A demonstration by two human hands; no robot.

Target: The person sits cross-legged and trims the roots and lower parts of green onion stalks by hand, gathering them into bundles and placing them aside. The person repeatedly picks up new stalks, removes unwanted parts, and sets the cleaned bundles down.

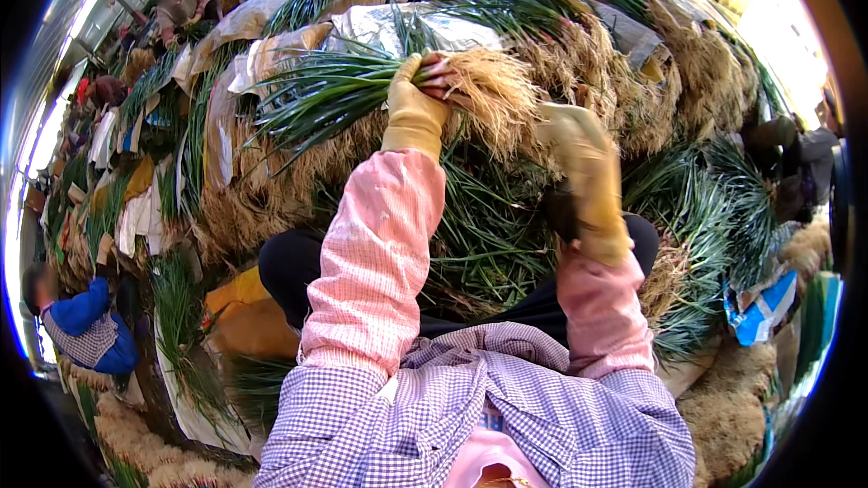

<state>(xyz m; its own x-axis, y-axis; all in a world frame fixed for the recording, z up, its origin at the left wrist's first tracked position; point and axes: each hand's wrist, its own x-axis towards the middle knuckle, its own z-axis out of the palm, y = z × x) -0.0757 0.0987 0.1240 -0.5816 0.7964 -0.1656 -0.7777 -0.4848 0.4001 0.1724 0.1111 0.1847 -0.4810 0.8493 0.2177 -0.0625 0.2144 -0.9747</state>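
Observation:
My left hand (417, 105), in a yellow rubber glove and pink sleeve, grips a bundle of green-leaved plants, like spring onions (339, 91), just above their reddish bases. The leaves point left and the pale, bushy roots (491, 91) point right. My right hand (576, 132), in a matching glove, is blurred just right of the root ends. Its fingers look raised, but whether they hold anything cannot be told. Loose green leaves (495, 230) lie below both hands, between my knees.
Root-fringed stacks of bundles (583, 61) rise ahead, partly covered by whitish sacks (434, 30). More bundles (705, 217) lie at right. A person in blue sleeves (91, 325) is at the left, others at the upper left. An orange-brown sack (251, 325) lies beside my left knee.

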